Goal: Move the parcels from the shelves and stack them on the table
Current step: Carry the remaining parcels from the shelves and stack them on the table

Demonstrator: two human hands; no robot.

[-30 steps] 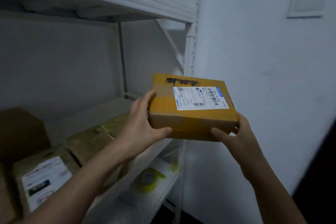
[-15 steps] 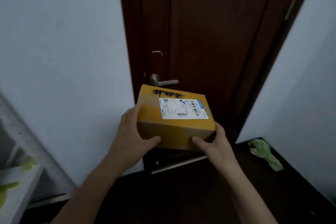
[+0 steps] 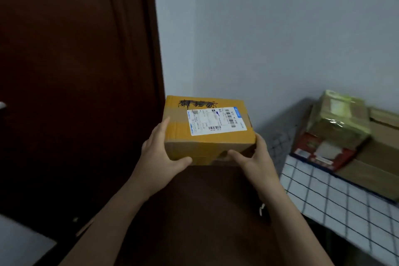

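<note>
Parcel [image 3: 194, 149] of yellow-brown card, label up, is held level in mid-air in front of the dark door [image 3: 75, 71], well left of the counter [image 3: 319, 198]. Both hands carry it. The left hand [image 3: 159, 153] grips the near left corner, thumb across the front face, and the right hand [image 3: 254, 157] grips the near right corner likewise. Stacked parcels [image 3: 371, 173] sit on the counter's checked cloth. To finish well, I would hold it flat, swing right, and lower it squarely onto a broad flat box rather than the crinkled green-wrapped parcel [image 3: 339, 119], letting go only once it rests steady.

The label [image 3: 216, 121] on the parcel [image 3: 194, 149] is illegible.
</note>
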